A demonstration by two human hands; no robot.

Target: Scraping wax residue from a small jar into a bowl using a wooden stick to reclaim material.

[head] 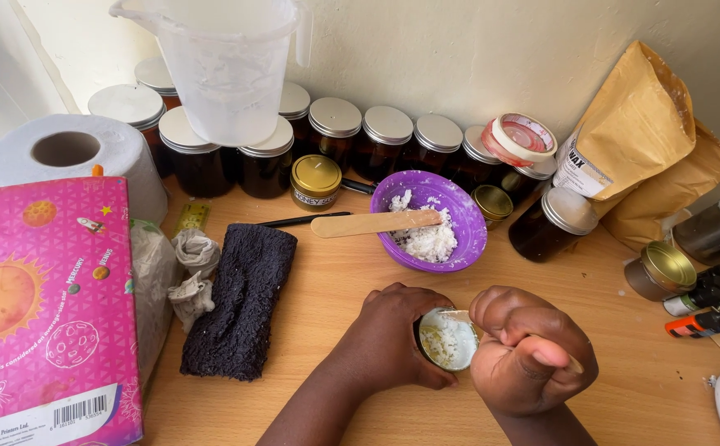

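My left hand [393, 334] is wrapped around a small round tin [447, 339] with pale crumbly flakes inside, tilted on the wooden table [335, 281]. My right hand [532, 351] is closed in a fist right beside the tin's rim, touching it; whatever it grips is hidden by the fingers. Just beyond the hands stands a purple bowl [467, 216] holding white flakes, with a flat wooden stick [374, 223] resting across its rim.
A row of dark jars with silver lids [387, 140] lines the wall, a plastic jug [228, 70] among them. A dark cloth [242, 297], pink book [42, 306] and tissue roll [79, 153] sit left. Brown paper bags [649, 140], small tins [661, 268] and a lighter [698, 322] sit right.
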